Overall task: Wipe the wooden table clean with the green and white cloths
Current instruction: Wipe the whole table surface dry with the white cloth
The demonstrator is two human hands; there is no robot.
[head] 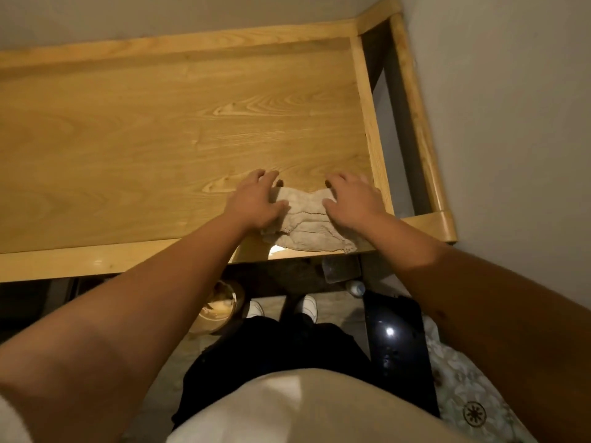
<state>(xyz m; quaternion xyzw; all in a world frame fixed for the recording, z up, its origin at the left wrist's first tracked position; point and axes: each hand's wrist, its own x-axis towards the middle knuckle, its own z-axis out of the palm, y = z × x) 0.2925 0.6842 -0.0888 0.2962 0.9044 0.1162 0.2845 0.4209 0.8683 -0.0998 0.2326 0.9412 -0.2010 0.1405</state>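
A white cloth (307, 223) lies crumpled on the wooden table (144, 139) near its front right corner, its lower edge hanging slightly over the front rim. My left hand (256, 201) rests on the cloth's left end with fingers spread. My right hand (351, 199) rests on the right end, fingers spread as well. Both hands press the cloth flat against the wood. No green cloth is in view.
The table has raised wooden rims at the back (179, 43) and right (372, 129), and stands in a corner between walls. Below the front edge are a round basket (220, 310), a plastic container (340, 270), a dark glossy object (396, 340) and my feet.
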